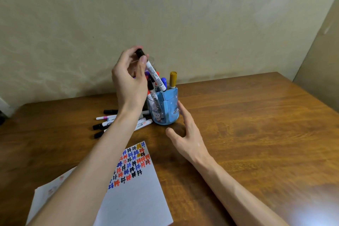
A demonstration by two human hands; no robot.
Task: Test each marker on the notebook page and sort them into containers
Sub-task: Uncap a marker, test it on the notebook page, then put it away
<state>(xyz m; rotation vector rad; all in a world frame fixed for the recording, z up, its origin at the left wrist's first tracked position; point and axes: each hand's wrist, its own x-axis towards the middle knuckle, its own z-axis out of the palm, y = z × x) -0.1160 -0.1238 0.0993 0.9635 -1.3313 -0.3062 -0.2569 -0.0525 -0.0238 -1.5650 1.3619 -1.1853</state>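
On the wooden table (256,124), the notebook page (139,203) lies at 6 o'clock of the blue holder (170,110). Above it, the left hand (128,82) pinches a white marker (155,76), black cap toward 11 o'clock, other end at the holder's rim; its barrel print is unreadable. At 4 o'clock the right hand (189,134), fingers spread, holds nothing.

1. Bare wood of the table (266,124) is showing right of the blue holder (167,110): wide room there.
2. Loose markers (110,123) are lying piled left of the holder, blocking a low approach.
3. Upright markers, including the gold marker (172,79), are crowding the holder's mouth. The left hand (128,82) is holding a black-capped marker (156,77) slanted over it.
4. The right hand (189,134) is hovering, fingers spread, just right of the holder.
5. The wall (201,33) is standing close behind.
6. The notebook page (135,198) is lying front-left, apart from the holder.
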